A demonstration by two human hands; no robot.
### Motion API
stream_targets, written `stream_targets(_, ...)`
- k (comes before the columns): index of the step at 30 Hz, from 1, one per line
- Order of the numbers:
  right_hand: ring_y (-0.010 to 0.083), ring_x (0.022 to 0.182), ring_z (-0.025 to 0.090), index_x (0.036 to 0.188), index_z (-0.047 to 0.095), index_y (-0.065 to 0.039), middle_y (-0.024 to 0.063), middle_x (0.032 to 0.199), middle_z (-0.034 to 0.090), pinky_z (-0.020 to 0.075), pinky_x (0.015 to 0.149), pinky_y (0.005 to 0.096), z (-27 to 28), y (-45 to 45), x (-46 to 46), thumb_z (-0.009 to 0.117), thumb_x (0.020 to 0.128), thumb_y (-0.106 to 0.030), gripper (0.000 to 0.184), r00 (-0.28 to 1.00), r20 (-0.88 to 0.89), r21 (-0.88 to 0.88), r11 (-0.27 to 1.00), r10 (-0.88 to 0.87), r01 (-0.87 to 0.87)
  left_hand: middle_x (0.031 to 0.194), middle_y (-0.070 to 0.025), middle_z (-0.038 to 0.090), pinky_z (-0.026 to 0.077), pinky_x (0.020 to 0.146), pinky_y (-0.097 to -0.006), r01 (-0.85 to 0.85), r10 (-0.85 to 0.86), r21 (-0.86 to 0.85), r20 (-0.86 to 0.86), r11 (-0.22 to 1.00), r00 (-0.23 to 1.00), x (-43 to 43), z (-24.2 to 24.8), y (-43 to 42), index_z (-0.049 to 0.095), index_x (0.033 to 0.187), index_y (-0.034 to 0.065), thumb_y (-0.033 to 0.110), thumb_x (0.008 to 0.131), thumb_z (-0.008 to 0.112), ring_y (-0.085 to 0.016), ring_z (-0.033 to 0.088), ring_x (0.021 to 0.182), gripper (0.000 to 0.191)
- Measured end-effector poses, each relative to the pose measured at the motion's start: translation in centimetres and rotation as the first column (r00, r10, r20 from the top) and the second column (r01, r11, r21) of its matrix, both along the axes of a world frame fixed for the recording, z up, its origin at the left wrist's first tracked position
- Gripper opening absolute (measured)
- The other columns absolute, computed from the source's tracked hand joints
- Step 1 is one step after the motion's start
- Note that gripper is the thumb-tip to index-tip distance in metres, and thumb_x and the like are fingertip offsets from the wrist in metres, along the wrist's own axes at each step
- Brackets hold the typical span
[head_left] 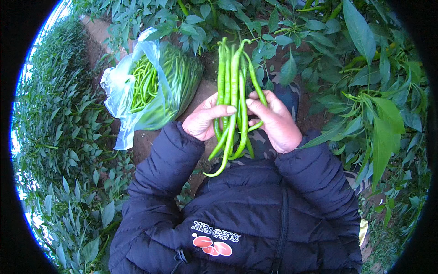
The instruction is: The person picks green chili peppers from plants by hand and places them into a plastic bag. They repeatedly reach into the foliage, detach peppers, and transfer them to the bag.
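A bunch of long green chili peppers (234, 82) hangs between my two hands in front of my chest, stems up and curved tips down. My left hand (208, 118) grips the bunch from its left side, the thumb lying across the front. From the other side my right hand (273, 120) holds peppers too, with thumb and fingers around a curved one at the bunch's right edge. Some fingers are hidden behind the peppers. Left of the bunch, a clear plastic bag (186, 82) full of green chili peppers (145, 82) rests on the soil, its mouth open.
Leafy pepper plants (373, 99) crowd in on the right, some leaves reaching over my right sleeve. More plants (195, 27) stand ahead, with peppers hanging among them. Another dense row (65, 120) runs along the left, beyond a strip of bare soil (97, 32).
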State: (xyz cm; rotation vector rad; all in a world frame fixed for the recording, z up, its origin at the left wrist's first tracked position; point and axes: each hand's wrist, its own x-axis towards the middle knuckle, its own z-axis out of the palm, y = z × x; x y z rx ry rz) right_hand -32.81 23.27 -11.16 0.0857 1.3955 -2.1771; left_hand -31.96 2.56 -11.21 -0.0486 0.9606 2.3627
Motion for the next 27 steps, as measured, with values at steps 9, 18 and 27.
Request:
stream_targets(9, 0.008, 0.082, 0.061, 0.111, 0.056, -0.002, 0.0018, 0.096, 0.064, 0.052, 0.071, 0.0258, 2.7, -0.1, 1.1, 0.059, 0.104, -0.017, 0.017, 0.937, -0.322, 0.354, 0.935, 0.134, -0.012, 0.122, -0.0077, 0.065, 0.05, 0.101, -0.0395, 0.089, -0.099, -0.283, -0.022, 0.955, 0.995, 1.4, 1.3, 0.9, 0.054, 0.135, 0.0041, 0.011, 0.083, 0.077, -0.021, 0.064, 0.112, 0.057)
stream_targets(18, 0.0373, 0.099, 0.061, 0.128, 0.053, 0.002, 0.0209, 0.107, 0.061, 0.0483, 0.086, 0.0438, 6.6, 15.1, 10.0, 0.054, 0.102, -0.013, 0.03, 0.84, -0.468, 0.609, 0.789, 0.276, 0.08, 0.089, -0.0026, 0.056, 0.048, 0.07, -0.0335, 0.141, -0.195, -0.163, -0.39, 0.977, 0.9, -2.7, -0.5, -1.8, 0.044, 0.119, 0.0078, 0.013, 0.076, 0.081, -0.017, 0.057, 0.078, 0.057)
stream_targets(27, 0.0292, 0.108, 0.063, 0.113, 0.067, 0.0, 0.0157, 0.11, 0.067, 0.047, 0.1, 0.0393, 16.9, 27.8, 37.1, 0.054, 0.081, 0.007, 0.035, 0.847, -0.215, 0.961, 0.051, -0.485, 0.273, 0.123, -0.0105, 0.055, 0.049, 0.092, -0.0391, 0.247, -0.302, -0.174, -0.502, 0.953, 0.81, -10.2, -0.9, -2.6, 0.036, 0.137, 0.0072, 0.031, 0.084, 0.079, -0.023, 0.056, 0.111, 0.072)
